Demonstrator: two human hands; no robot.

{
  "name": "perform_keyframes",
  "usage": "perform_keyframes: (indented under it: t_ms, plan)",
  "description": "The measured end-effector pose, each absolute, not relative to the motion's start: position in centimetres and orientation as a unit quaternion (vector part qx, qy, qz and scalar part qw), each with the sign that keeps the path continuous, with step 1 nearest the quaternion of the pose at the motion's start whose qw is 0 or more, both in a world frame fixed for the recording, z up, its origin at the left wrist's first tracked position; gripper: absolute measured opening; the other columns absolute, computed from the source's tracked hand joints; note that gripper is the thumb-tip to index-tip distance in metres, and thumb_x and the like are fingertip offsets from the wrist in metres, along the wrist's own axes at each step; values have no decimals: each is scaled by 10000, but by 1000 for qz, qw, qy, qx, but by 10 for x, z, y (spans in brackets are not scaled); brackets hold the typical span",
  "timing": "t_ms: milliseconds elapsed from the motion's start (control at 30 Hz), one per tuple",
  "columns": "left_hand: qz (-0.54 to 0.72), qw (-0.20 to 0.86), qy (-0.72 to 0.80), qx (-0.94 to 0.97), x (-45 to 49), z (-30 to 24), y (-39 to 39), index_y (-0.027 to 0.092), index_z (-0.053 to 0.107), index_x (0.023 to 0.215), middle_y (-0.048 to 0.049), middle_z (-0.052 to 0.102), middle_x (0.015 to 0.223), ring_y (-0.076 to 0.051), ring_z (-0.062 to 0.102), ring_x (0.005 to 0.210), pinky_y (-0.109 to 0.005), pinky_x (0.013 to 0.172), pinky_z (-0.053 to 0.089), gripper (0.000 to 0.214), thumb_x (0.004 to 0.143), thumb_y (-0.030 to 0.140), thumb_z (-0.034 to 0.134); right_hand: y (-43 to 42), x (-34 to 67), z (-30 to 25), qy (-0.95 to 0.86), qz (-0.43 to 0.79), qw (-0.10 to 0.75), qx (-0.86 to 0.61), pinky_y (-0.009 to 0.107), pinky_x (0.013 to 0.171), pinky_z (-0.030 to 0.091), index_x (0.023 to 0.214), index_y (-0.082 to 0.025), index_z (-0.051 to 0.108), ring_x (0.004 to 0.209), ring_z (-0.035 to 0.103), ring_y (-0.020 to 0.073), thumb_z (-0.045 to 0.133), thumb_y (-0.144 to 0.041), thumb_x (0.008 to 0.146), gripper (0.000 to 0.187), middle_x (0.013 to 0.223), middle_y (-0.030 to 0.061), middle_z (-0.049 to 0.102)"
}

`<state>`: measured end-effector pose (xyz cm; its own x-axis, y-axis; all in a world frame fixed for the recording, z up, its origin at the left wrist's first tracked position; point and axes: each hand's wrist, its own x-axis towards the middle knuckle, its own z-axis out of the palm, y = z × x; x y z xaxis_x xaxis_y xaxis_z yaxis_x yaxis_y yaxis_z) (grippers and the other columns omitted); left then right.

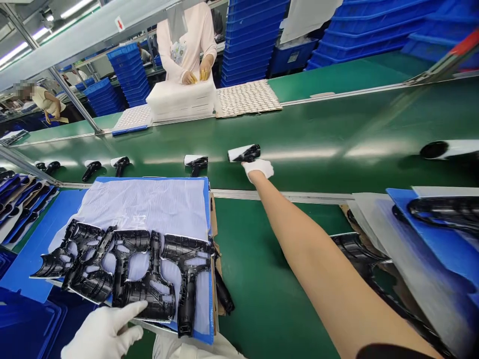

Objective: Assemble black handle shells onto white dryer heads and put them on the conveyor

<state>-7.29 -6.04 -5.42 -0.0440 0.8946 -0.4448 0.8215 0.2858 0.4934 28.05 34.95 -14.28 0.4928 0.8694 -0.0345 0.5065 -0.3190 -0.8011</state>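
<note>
My right hand (259,170), in a white glove, reaches far forward with its fingers closed round the handle of a white and black hair dryer (244,153) on the green conveyor belt. My left hand (107,326), also gloved, is at the lower left with fingers apart. Its index fingertip lies at the edge of a black hair dryer half-shell (149,299); contact is hard to judge. Several such half-shells, hollow side up, lie on a white sheet (149,199) over a blue board (205,319). Another hair dryer (196,163) rests on the belt to the left.
More hair dryers (119,164) lie along the belt (329,134) at left, and a white one (449,148) at right. Boards with black parts (445,209) are stacked at right. Across the belt a person (187,45) handles white sheets (183,99). Blue crates (250,45) stand behind.
</note>
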Motion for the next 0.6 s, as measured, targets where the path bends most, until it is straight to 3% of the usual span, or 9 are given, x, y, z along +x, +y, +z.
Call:
perform_keyframes:
  t_ms: [167, 300, 433, 533, 600]
  plan:
    - [148, 276, 714, 627, -73, -68, -75, 377, 804, 986, -23, 751, 617, -199, 708, 531, -235, 563, 578, 242, 789, 379, 665, 359, 291, -158, -435, 231, 418, -763, 394, 755, 505, 602, -182, 550, 988, 617, 288, 628, -633, 798, 498, 842, 168, 603]
    - [238, 271, 730, 581, -70, -39, -81, 360, 819, 849, -24, 778, 688, -220, 715, 539, -265, 571, 609, 210, 724, 494, 716, 334, 274, -142, -464, 232, 418, -746, 396, 743, 494, 635, -196, 554, 946, 622, 291, 643, -585, 782, 425, 838, 159, 613]
    - [270, 225, 822, 449, -76, -6, -85, 280, 806, 763, -27, 765, 675, -196, 679, 505, -244, 533, 595, 328, 666, 589, 757, 242, 239, -104, -544, 226, 425, -687, 357, 803, 463, 795, -158, 635, 860, 634, 219, 575, -428, 832, 279, 873, 118, 669]
    - [352, 216, 838, 357, -79, -7, -77, 221, 733, 755, 11, 684, 620, -149, 623, 520, -210, 512, 551, 371, 619, 554, 824, 145, 214, -81, -624, 253, 409, -616, 291, 633, 421, 686, -199, 586, 614, 580, 163, 520, -435, 879, 312, 643, 26, 636]
    - [434, 203, 813, 331, -79, -19, -66, 214, 676, 784, 55, 614, 607, -107, 573, 522, -185, 530, 522, 355, 615, 463, 864, 91, 200, -74, -702, 297, 322, -562, 271, 525, 335, 541, -217, 458, 463, 482, 138, 492, -434, 902, 423, 473, -9, 518]
